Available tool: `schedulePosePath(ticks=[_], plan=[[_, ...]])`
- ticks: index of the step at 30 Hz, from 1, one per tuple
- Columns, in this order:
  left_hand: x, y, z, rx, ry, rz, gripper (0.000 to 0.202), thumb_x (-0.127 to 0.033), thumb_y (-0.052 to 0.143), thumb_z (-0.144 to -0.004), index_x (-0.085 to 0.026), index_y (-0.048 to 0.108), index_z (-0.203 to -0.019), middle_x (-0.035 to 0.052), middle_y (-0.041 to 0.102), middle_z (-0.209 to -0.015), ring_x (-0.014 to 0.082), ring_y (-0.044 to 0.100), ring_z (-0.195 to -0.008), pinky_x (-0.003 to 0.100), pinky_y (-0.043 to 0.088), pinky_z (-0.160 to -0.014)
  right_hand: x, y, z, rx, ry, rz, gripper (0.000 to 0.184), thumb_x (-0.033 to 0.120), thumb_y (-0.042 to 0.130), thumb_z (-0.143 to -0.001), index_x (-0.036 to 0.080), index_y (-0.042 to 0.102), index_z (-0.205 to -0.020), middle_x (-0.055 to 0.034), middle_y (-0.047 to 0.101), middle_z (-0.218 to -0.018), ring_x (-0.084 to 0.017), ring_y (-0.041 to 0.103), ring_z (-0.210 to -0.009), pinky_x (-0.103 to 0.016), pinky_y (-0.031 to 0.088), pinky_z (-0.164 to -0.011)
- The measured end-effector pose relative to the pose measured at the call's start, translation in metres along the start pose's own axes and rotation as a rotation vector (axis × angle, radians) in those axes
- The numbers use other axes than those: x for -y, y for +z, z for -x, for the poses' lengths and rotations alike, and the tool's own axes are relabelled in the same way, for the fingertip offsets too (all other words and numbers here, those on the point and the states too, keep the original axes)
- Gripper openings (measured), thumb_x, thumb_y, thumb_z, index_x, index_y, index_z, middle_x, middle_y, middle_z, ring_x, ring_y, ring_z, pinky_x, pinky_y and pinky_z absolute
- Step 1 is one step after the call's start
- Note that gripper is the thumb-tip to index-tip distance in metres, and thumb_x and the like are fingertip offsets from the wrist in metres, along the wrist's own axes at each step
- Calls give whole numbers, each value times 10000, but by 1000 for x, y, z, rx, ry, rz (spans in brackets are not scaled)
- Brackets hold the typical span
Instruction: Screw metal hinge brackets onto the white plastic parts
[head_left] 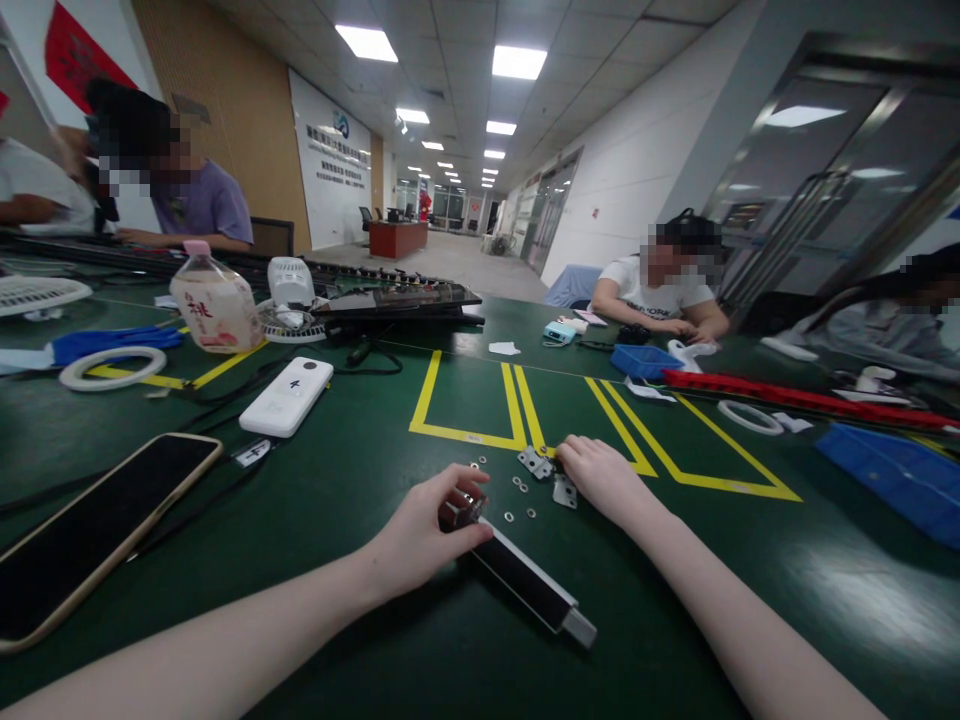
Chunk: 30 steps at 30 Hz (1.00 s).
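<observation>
Thumb and fingers of my left hand [427, 525] are closed round the near-left end of a silver metal bar with a black strip [529, 582]. The bar lies slantwise, its bare metal end [580, 628] pointing to the lower right. Some shiny metal shows between the fingers, but its shape is partly hidden. My right hand [600, 475] rests palm down with curled fingers beside small metal brackets [534, 463]; whatever the fingertips grip is hidden. Another bracket [565, 491] lies just below that hand. Several metal washers [520, 485] are scattered between my hands.
Yellow tape [469, 437] marks the green table [360, 640]. On the left are a phone [105, 530], a white power bank [287, 397], a drink bottle [214, 300] and a small fan [290, 285]. Blue bins [892, 480] stand right. People sit across the table.
</observation>
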<state>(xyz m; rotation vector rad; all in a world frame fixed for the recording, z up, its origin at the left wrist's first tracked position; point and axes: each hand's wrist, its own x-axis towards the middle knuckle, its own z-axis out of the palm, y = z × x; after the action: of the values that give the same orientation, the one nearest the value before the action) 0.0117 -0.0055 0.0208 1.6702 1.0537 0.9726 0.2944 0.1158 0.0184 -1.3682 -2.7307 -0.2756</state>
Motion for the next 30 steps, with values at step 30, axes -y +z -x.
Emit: schedulePosePath(ticks=[30], plan=[[7, 1, -3, 18, 60, 38, 407, -240, 706, -820, -209, 545, -1193, 58, 655, -1062, 214, 626, -988, 371, 509, -838, 118, -39, 4, 46, 196, -1536, 275, 398, 729, -768, 150, 643, -850, -19, 615, -794, -126, 560, -693, -267, 452, -666]])
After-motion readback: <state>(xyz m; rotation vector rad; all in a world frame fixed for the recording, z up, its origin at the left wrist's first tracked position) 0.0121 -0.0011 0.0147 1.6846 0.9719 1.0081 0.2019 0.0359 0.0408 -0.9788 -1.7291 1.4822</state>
